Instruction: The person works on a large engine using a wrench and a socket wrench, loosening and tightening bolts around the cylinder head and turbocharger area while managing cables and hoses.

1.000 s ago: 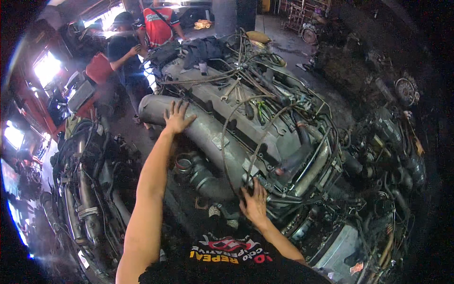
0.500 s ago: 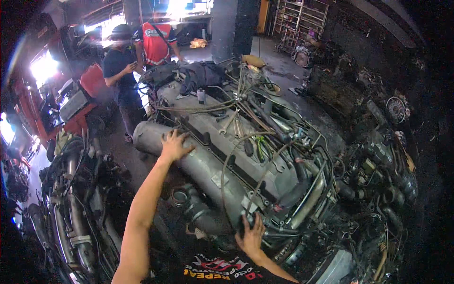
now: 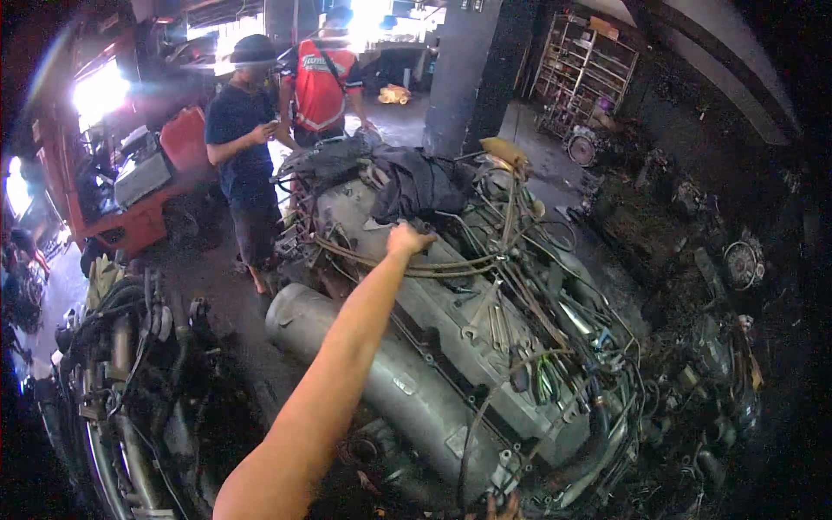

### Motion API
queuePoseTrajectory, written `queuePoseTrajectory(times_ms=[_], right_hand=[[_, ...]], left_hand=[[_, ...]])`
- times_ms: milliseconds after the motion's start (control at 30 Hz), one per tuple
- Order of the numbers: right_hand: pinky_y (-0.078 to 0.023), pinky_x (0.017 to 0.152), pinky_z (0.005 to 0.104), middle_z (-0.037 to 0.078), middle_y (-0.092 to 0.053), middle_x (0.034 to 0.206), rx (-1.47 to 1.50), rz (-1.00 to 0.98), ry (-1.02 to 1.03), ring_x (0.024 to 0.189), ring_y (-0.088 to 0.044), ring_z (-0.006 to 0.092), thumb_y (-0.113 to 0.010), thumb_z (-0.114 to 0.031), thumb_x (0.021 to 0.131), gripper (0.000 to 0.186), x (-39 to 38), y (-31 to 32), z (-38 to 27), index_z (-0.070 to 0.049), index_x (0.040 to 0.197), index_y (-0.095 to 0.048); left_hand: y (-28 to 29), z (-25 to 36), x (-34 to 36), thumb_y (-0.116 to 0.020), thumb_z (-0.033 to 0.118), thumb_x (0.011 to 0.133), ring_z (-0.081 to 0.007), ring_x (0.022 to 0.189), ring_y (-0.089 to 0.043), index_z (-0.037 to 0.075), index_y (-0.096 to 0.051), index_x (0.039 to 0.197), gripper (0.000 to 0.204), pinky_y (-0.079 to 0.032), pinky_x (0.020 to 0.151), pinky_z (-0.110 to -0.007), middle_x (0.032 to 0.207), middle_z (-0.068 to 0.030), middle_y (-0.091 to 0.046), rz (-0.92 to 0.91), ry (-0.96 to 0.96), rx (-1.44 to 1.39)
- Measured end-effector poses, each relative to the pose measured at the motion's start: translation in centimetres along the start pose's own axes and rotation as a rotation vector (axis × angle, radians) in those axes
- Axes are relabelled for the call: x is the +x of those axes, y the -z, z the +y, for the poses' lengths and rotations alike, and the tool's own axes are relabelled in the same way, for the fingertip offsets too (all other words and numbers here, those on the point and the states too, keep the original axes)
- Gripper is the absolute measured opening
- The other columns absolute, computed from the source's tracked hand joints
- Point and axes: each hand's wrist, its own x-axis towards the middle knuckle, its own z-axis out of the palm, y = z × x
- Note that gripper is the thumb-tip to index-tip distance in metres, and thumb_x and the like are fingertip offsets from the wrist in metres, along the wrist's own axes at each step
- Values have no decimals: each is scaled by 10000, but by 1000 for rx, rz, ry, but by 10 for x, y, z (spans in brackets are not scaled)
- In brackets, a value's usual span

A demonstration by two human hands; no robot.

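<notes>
Head view: the left hand (image 3: 409, 243) is at the top of the engine (image 3: 433, 303), toward its far end, just beside the near edge of a bunched dark cloth (image 3: 420, 186). Its fingers are mostly hidden behind the back of the hand, so I cannot tell whether they close on anything. The right hand (image 3: 503, 510) is well apart, at the engine's near end; the picture's lower edge cuts off all but some fingers, and their grip cannot be told. The left forearm (image 3: 347, 347) hides part of the wide metal tube (image 3: 403, 407) along the engine's left edge. Wrenches (image 3: 496, 328) lie on top, nearer the right edge, some overlapping. Beyond the far left corner stand a person in a dark shirt (image 3: 238, 156) and a person in a red vest (image 3: 325, 87), their hands hard to make out. The parts (image 3: 121, 390) at far left fade into shadow.
</notes>
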Motion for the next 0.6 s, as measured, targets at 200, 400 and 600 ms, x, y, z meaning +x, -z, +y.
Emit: queuePoseTrajectory(times_ms=[200, 400, 600], right_hand=[[-320, 959, 467, 138, -377, 1317, -603, 34, 148, 1135, -408, 280, -380, -554, 849, 647, 4, 4, -9, -134, 1340, -341], [-197, 1028, 489, 94, -132, 1448, -459, -325, 334, 1294, -194, 340, -297, -674, 798, 818, 7, 24, 10, -163, 1417, -140], [-180, 1013, 545, 120, -86, 1456, -491, -263, 342, 1304, -131, 378, -349, -652, 796, 784, 2, 13, 29, -195, 1410, -182]], left_hand=[[-26, 13, 9, -719, 510, 608, -265, 1027, -573, 65, -596, 1066, 650, -453, 864, -396, 1082, -150, -602, -31, 117, 21], [-8, 52, 2, -710, 442, 617, -320, 948, -590, 75, -605, 1022, 556, -471, 808, -418, 1000, -171, -619, 70, -174, -66], [50, 165, -67, -732, 354, 635, -301, 782, -603, 49, -577, 890, 427, -481, 701, -379, 854, -130, -612, 407, -1070, -314]])
